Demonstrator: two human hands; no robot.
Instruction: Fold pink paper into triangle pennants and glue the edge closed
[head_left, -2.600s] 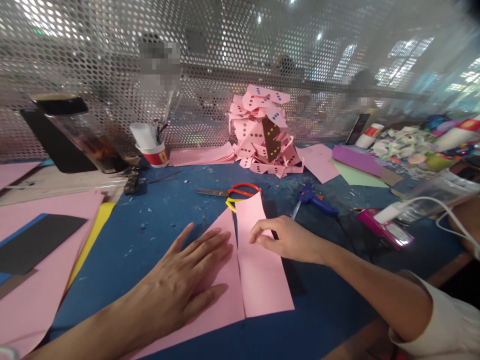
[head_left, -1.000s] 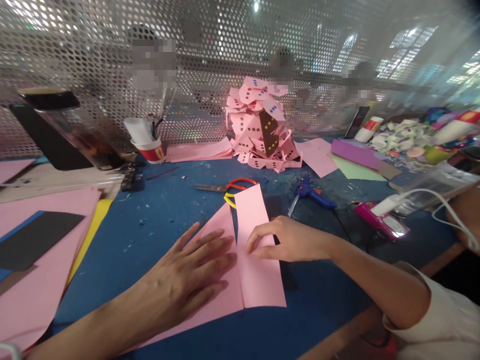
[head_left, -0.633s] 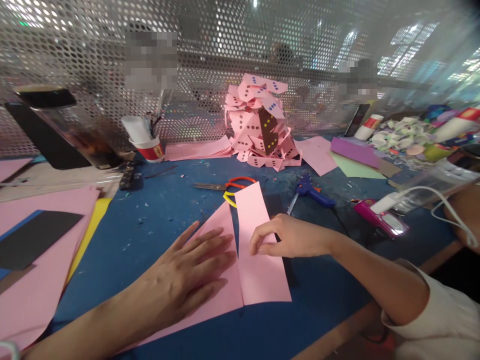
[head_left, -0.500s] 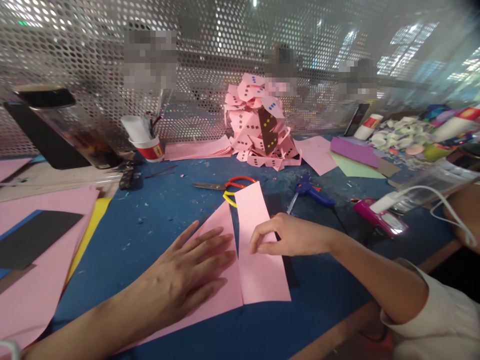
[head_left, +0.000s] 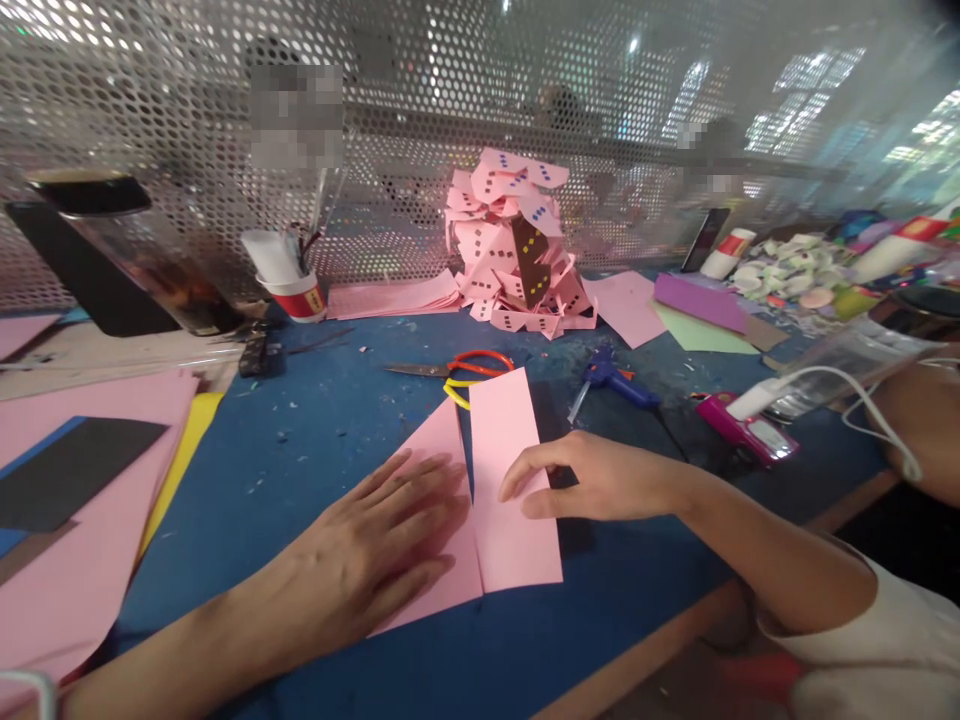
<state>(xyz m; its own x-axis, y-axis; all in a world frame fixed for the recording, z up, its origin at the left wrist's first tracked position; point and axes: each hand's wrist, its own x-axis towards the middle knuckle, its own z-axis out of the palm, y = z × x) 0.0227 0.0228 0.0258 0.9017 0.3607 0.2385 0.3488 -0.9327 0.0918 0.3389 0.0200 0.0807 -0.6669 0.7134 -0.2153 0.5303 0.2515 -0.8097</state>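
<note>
Mid-frame I see pink paper strip [head_left: 506, 425] and sheet [head_left: 464, 562] parted above, meeting below, left hand [head_left: 364, 545] flat, right hand [head_left: 592, 475] half-curled, hold unclear

Single head-worn view: we are looking forward and down across blue tabletop [head_left: 247, 510], facing perforated screen [head_left: 405, 140] at far side; we are viewing left hand [head_left: 375, 545] and right hand [head_left: 592, 475] at close range, below centre.

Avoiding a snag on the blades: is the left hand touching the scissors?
Apart: the head view shows blue tabletop and pink paper between the left hand and scissors.
</note>
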